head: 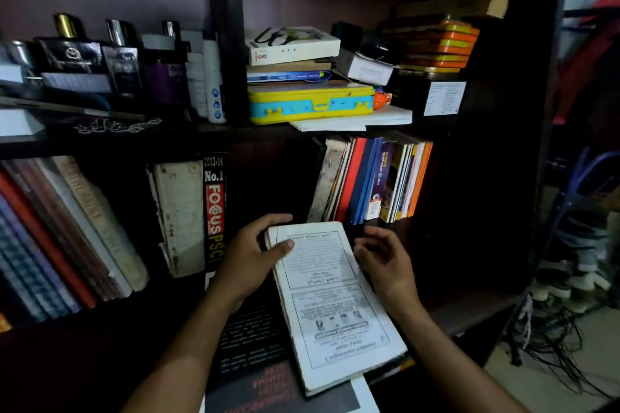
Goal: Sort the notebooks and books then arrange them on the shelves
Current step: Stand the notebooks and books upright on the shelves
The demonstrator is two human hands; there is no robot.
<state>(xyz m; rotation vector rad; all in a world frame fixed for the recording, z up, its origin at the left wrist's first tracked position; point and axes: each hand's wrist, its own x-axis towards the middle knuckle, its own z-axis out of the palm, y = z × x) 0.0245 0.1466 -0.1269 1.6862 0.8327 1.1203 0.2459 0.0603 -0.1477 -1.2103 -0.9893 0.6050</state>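
Note:
A worn white book (332, 308) with upside-down print lies flat, sticking out from the middle shelf (469, 308) over a dark magazine (255, 355). My left hand (251, 255) grips its far left corner, thumb on the cover and fingers curled over the far edge. My right hand (382, 255) hovers just right of the book, fingers loosely curled and holding nothing. Behind stands a row of thin notebooks (372, 178). A black book marked FOCUS PSC (213, 208) and a battered white book (177, 214) stand upright to the left. Leaning books (60, 231) fill the far left.
The upper shelf holds perfume bottles (100, 57), a white spray can (213, 77), a yellow and blue case (310, 102) under stacked books and a white box (292, 45), and orange tins (436, 43). Tangled cables (550, 339) lie on the floor at right.

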